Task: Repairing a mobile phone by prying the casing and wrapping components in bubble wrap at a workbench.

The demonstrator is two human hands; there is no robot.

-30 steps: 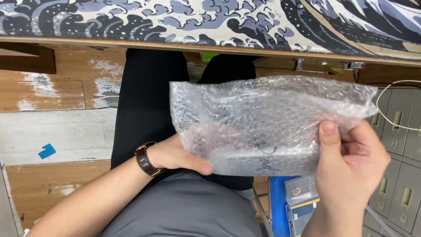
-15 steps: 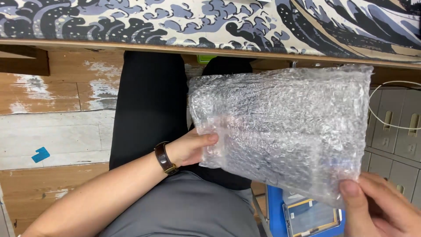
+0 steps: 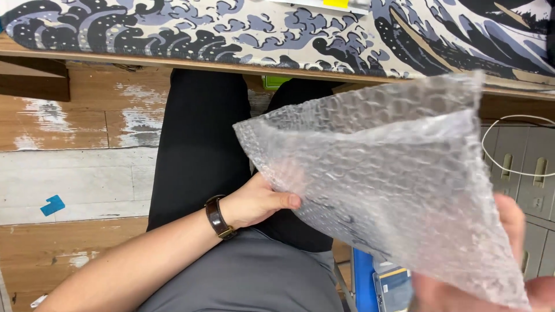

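**Bubble-wrap bag held up over the lap**

The person sat at a desk with a wave-print mat (image 3: 231, 34) running across the top of the view, from ten to two o'clock. Both hands held a clear bubble-wrap bag (image 3: 381, 185) up in front of the lap, filling the centre and the four o'clock part of the picture.

The left hand (image 3: 254, 202), with a brown watch (image 3: 217, 217) on its wrist, gripped the bag's left edge at about nine o'clock from the bag's middle: thumb on the near face, the other fingers hidden behind the plastic, so it was a pinch on the edge. The right hand (image 3: 514, 254) lay at the bag's lower right corner, around five o'clock, blurred and largely veiled by the wrap; it seemed to clasp that corner, though how its fingers lay could not be told.

By the look of it, the bag was being turned and inspected. Any next move would call for a firm hold on both edges, since the plastic was limp and slippery.

Below, at six o'clock, stood a blue box (image 3: 370, 286); grey drawers (image 3: 520, 173) sat at three o'clock.
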